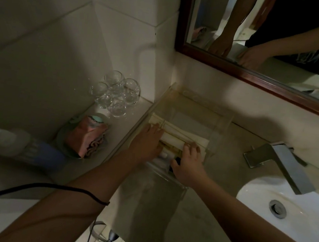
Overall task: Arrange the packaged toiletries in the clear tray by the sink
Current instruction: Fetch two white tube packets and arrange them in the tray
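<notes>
At far left, drinking glasses (116, 93) cluster on a ledge. Your left hand (147, 141) lies flat, fingers straight, pressing the cream packaged toiletries (180, 134) that lie in the clear tray (223, 116). Your right hand (187, 160) curls over their near ends; whether it grips them is unclear. The sink (310, 209) sits at right. The packets look light, stiff and slippery, so take them by their long sides.

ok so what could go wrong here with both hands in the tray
1. The glasses stand just left of the clear tray; the left hand could knock them if it pulls out sideways.
2. Both it and the right hand rest on the packets; a hard push might bunch them or shove the tray toward the sink.
</notes>
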The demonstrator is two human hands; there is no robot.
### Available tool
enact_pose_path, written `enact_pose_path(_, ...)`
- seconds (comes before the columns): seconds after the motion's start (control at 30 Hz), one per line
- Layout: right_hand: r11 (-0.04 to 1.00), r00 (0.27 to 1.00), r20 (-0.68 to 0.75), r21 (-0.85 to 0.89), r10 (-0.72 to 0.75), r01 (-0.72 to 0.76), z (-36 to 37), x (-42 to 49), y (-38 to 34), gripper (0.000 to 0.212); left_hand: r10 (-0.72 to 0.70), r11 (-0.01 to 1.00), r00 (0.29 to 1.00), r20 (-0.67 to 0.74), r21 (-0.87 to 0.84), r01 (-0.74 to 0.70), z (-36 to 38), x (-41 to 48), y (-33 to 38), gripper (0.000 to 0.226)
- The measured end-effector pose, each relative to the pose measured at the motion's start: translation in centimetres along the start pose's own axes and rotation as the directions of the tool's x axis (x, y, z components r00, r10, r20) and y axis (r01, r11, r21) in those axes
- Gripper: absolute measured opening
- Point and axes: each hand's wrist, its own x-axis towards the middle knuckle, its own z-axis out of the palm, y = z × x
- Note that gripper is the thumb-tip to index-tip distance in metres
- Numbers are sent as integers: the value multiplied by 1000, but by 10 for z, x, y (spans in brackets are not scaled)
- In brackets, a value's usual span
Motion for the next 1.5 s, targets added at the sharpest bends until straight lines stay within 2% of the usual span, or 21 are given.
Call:
enact_pose_path(0.33,981,989,-124,-186,-78,54,7,-5,4,86,22,999,995,95,29,-25,2,-3,-6,71)
enact_pose_path(0.5,980,985,-101,-161,-139,122,6,-5,0,79,37,998,998,60,56,-40,5,-1,-8,74)
enact_pose_path(0.67,980,964,-219,-162,-152,117,-4,-14,5,70,57,998,997,49,25,-59,5,9,-6,77)
enact_pose_path(1.07,974,985,-117,-200,-127,102,5,0,12,80,77,996,997,-3,44,-77,3,20,-6,78)
enact_pose_path(1.2,978,978,-187,-205,-89,50,12,6,9,78,64,998,998,-7,28,-64,4,20,-7,77)
enact_pose_path(1.4,979,974,-206,-196,-96,56,11,11,11,78,65,998,994,-89,13,-64,4,19,-5,72)
enact_pose_path(1.5,977,974,-199,-201,-108,68,8,10,14,76,46,981,967,-251,-172,-91,0,15,-5,60)
